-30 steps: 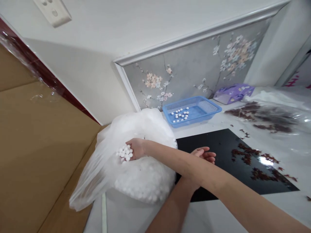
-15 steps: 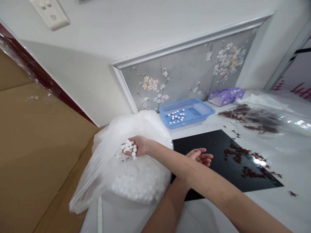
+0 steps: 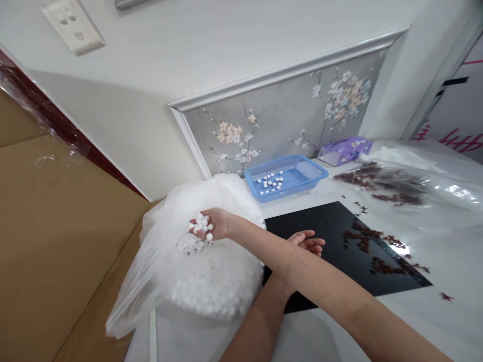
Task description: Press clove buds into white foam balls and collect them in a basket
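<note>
My arms cross, the right one over the left. My right hand (image 3: 219, 222) is cupped palm up at the mouth of a clear plastic bag (image 3: 145, 271), holding a heap of small white foam balls (image 3: 202, 223). More white balls fill the bag and show through its side. My left hand (image 3: 310, 242) hovers by the left part of a black board (image 3: 302, 216), its fingers loosely curled and apart, with nothing in it. On the board's right half lie dark reddish-brown star-shaped pieces (image 3: 362, 239).
A blue plastic basket (image 3: 309, 176) with several white balls stands behind the board. To its right are a purple packet (image 3: 345, 151) and a clear bag of brown pieces (image 3: 400, 186). A cardboard box (image 3: 56, 241) borders the left side.
My right hand has lifted slightly, and the balls in its palm stand clearer of those in the bag. The left hand keeps its pose; the view has shifted a little.
</note>
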{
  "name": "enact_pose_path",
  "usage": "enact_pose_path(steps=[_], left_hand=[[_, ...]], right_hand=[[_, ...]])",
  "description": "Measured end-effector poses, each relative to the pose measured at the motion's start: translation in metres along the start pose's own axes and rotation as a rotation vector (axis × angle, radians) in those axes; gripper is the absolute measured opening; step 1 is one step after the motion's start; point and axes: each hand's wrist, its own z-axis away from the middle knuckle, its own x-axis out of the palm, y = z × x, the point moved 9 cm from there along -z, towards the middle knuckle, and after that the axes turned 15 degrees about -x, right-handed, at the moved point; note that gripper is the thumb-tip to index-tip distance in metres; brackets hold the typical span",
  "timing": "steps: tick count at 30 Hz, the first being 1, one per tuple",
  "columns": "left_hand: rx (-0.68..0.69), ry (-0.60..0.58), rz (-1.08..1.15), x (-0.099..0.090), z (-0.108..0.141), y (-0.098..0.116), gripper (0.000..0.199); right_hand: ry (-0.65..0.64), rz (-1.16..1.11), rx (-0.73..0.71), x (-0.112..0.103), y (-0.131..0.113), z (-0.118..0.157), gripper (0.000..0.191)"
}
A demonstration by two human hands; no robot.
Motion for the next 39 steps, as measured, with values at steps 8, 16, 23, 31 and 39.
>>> enact_pose_path(steps=[8, 16, 23, 31, 39], left_hand=[[-0.012, -0.017, 0.020, 0.000, -0.001, -0.001, 0.018], [-0.016, -0.040, 0.020, 0.000, -0.001, 0.000, 0.021], [0.085, -0.005, -0.021, 0.005, 0.012, 0.007, 0.031], [0.085, 0.006, 0.028, 0.005, 0.004, 0.007, 0.011], [0.063, 0.010, -0.024, 0.003, 0.002, 0.009, 0.014]], right_hand=[[-0.011, -0.009, -0.004, 0.007, -0.008, 0.006, 0.032], [-0.049, -0.003, -0.032, 0.020, -0.016, 0.018, 0.032], [-0.184, 0.014, -0.033, 0.036, -0.038, 0.054, 0.031], [-0.110, 0.042, -0.186, -0.021, -0.084, 0.117, 0.030], [0.246, 0.187, -0.298, -0.139, -0.107, 0.152, 0.030]])
